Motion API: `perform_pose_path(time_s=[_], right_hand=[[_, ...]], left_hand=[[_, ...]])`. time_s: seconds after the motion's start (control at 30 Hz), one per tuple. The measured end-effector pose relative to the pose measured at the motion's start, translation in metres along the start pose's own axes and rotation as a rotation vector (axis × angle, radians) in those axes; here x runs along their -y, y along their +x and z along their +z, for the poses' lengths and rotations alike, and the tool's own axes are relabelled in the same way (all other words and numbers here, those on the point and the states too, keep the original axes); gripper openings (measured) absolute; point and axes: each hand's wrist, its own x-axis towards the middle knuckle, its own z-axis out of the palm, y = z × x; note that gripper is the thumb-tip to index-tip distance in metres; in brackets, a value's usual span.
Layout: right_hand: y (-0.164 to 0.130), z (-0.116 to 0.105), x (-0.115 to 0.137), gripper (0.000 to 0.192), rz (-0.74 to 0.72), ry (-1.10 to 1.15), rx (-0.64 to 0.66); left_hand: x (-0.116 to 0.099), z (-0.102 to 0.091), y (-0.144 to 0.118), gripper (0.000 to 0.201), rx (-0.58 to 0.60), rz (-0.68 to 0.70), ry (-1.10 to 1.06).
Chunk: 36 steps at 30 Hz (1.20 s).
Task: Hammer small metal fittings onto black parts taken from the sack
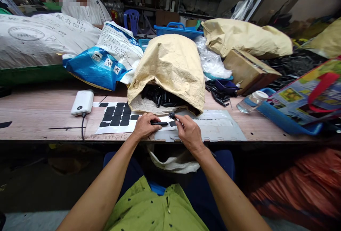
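the left hand (144, 126) closes its grip on one slim black part (159, 123) at the table (37, 112) edge; the right hand (188, 131) pinches its far end; one sheet of black pads (117, 115), one white power bank (82, 102) lie left; one tan sack (170, 71) behind.

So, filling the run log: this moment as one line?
left hand holds black part | right hand touches its end | pad sheet beside | sack behind

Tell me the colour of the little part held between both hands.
Black: the small part, seen in the head view.
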Motion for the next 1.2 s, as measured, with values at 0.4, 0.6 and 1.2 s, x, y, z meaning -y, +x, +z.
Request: perform_pose_path(time_s=[0.4,0.6,1.2], right_hand=[[0.015,0.016,-0.052,0.028,-0.089,-0.242,0.053],[0.012,0.018,-0.047,0.028,-0.082,-0.315,0.023],[0.012,0.014,-0.044,0.028,-0.045,-0.350,0.054]], left_hand=[[0.000,-0.001,-0.001,0.027,0.029,-0.002,0.044],[-0.003,-0.002,-0.001,0.030,0.033,-0.003,0.064],[-0.046,-0.013,-0.045,0.027,0.349,0.188,-0.249]])
